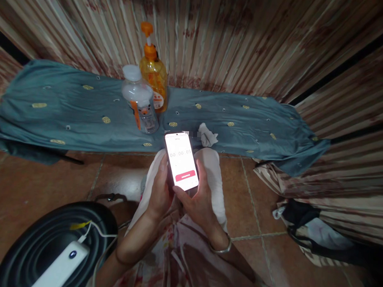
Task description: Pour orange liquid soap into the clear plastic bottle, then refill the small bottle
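A smartphone (180,164) with a bright white screen lies between my two hands, above my lap. Its screen reads 00:00:05 over a red button. My left hand (162,188) is closed around the phone's left edge. On the right side, my right hand (198,198) grips the other edge, its thumb at the lower corner of the phone. Just past the phone, a crumpled white tissue (207,135) rests on the cloth-covered bench (198,116). A clear plastic bottle with a white cap (141,102) stands there too, in front of an orange pump bottle (154,71).
A black round ribbed stool (105,216) stands at lower left, bearing a white power bank (63,262) with a cable (102,233). Pleated curtains (207,39) hang behind the bench and at right. A dark bag (302,214) lies on the tiled floor (249,204).
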A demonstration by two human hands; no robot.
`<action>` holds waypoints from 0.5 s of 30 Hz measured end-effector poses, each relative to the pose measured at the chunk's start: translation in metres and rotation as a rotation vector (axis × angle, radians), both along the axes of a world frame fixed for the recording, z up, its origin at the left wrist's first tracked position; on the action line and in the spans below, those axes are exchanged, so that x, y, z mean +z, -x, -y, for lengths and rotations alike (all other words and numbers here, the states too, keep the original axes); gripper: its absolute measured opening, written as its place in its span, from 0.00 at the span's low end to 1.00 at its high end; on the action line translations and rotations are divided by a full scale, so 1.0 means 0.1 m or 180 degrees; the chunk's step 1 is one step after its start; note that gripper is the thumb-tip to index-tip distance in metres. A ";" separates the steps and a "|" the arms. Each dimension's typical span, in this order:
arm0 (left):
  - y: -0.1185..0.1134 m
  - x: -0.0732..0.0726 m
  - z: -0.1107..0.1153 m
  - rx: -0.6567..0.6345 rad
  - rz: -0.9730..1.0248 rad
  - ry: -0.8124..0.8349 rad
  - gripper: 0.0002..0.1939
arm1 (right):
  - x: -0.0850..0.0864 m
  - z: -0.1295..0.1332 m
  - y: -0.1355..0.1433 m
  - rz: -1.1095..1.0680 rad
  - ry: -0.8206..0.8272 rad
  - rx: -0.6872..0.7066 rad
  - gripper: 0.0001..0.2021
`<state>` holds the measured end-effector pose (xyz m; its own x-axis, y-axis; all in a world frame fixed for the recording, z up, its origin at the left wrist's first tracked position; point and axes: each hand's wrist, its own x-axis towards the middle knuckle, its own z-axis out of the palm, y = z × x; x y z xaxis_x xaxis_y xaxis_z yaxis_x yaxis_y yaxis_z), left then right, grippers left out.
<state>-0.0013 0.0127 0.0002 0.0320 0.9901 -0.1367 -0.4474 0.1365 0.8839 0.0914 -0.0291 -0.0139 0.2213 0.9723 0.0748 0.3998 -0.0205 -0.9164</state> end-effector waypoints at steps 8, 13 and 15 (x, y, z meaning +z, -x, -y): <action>-0.09 0.06 0.00 -0.0042 0.0238 0.0099 0.24 | -0.06 -0.03 -0.01 0.0032 0.0146 -0.0095 0.50; -0.18 0.03 0.00 -0.0252 0.0117 -0.0078 0.24 | -0.06 -0.08 -0.05 -0.0070 0.0112 -0.0243 0.48; -0.20 -0.04 -0.01 -0.0338 0.0079 -0.0135 0.24 | -0.08 -0.09 -0.09 -0.0204 0.0087 -0.0352 0.45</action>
<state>0.0184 0.0138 -0.0038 0.1399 0.9858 -0.0925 -0.4541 0.1469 0.8788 0.1000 -0.0203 -0.0217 0.3308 0.9432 0.0310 0.3345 -0.0865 -0.9384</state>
